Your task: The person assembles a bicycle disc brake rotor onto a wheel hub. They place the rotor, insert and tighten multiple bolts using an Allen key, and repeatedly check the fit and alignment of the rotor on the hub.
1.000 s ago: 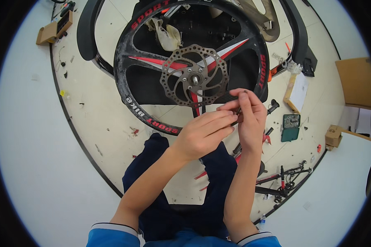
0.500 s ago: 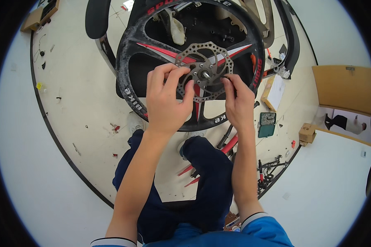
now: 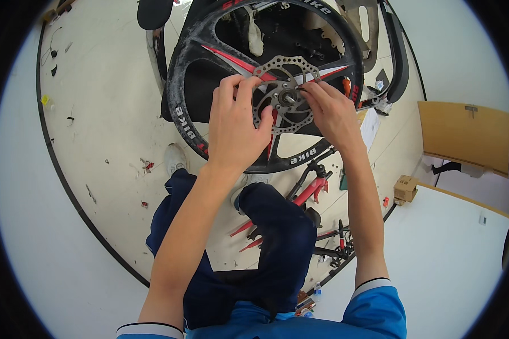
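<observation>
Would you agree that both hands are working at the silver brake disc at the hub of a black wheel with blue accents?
Not quite: in the head view the black wheel has red accents, not blue. Both the left hand and right hand are at the silver brake disc.

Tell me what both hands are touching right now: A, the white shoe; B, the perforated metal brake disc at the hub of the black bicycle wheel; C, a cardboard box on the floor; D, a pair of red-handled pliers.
B: the left hand and right hand both have fingertips on the perforated brake disc at the hub of the black wheel, while the cardboard box lies apart on the floor.
</observation>
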A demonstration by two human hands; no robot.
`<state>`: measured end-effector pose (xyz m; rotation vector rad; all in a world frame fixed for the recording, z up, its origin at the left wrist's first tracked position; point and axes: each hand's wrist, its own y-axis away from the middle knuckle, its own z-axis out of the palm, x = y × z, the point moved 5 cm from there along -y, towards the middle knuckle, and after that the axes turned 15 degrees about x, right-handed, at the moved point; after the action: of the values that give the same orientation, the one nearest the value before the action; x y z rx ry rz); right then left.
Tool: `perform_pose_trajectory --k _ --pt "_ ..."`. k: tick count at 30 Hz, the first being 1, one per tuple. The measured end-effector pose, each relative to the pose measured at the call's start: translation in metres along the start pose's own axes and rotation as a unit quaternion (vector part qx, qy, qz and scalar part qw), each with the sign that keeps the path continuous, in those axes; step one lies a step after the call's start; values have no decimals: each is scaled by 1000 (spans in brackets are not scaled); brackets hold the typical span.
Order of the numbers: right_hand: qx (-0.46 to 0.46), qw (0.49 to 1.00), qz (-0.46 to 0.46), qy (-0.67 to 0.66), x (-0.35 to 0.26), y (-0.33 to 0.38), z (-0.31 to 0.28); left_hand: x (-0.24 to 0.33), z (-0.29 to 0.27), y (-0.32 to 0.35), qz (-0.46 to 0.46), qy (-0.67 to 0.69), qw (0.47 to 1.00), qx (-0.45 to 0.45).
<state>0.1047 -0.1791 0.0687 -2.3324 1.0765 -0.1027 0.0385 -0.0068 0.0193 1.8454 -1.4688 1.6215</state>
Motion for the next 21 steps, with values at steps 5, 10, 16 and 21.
perform_pose_trajectory --k 5,10,16,21 --pt "-41 998 -10 46 3 2 0 -5 3 0 -7 11 1000 2" --pt "-46 998 -38 38 6 3 -1 -5 6 0 -24 22 999 -2" --pt "-61 993 -94 36 4 -2 1 -6 4 1 -30 2 999 -22" --pt "-83 979 -174 62 8 -9 0 -6 5 2 -29 1 999 -27"
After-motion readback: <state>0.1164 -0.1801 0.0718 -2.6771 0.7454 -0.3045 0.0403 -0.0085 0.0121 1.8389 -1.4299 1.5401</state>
